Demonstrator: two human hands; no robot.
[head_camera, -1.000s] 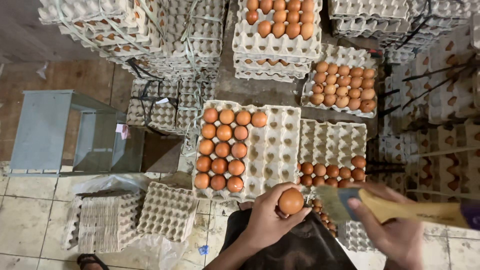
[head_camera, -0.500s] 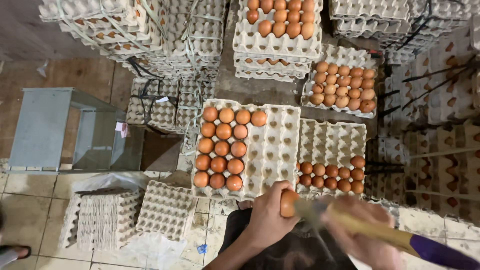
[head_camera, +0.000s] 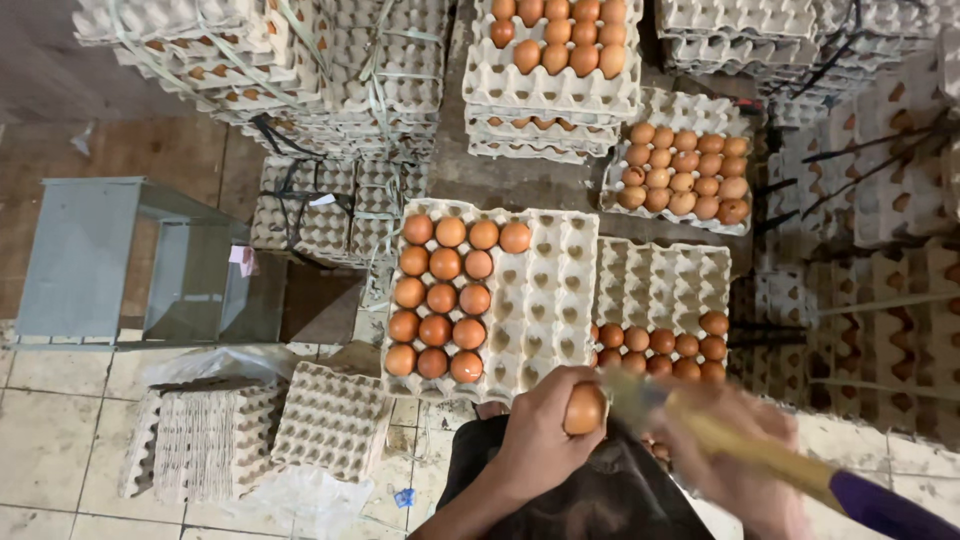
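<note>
We see the left hand low in the head view, its fingers curled shut around a brown egg; the egg sits at the fingertips, partly covered by them. The right hand is just to the right of the egg and badly motion-blurred. It grips a long stick-like tool, yellowish along the shaft with a purple end toward the lower right corner. Its fingers look wrapped on the shaft; blur hides the details. The tool's pale tip meets the egg, or nearly so; we cannot tell whether they touch.

Directly beyond the left fingers lies a grey pulp egg tray, its left columns filled with brown eggs and its right columns bare. Right of that, beyond the right hand, a second tray has eggs only in its near rows. Farther out, a full tray sits on the right and a stack of trays topped with eggs stands past the middle one.

Left of the left hand, piles of empty trays rest on a tiled floor, some on clear plastic. Farther left is a blue-grey metal stand. Tied bundles of trays fill the far left, more stacks line the right edge. A dark cloth lies below both hands.
</note>
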